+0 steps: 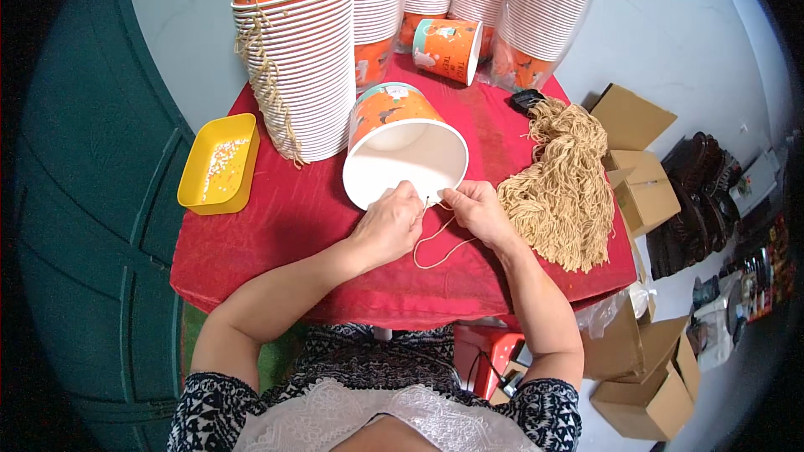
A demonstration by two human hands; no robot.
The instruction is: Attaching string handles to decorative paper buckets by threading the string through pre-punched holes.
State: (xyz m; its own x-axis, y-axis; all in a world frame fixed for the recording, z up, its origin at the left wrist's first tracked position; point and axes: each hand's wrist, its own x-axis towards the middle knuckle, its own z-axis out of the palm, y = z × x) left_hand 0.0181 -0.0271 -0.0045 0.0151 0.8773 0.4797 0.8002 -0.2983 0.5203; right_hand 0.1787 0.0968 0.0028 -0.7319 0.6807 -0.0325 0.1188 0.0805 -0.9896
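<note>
Thin tan cord (pixel 429 268) loops slack under me; could snag or slip if my right hand (pixel 479 213) loosens its pinch. Left hand (pixel 389 222): fingers narrow at the rim (gripping what, can't tell). Orange printed paper tub (pixel 402 146) lies sideways on the red cloth-covered tabletop (pixel 251 243), might roll if unsupported. Teal patch, white inside, mouth facing me, rim round.
</note>
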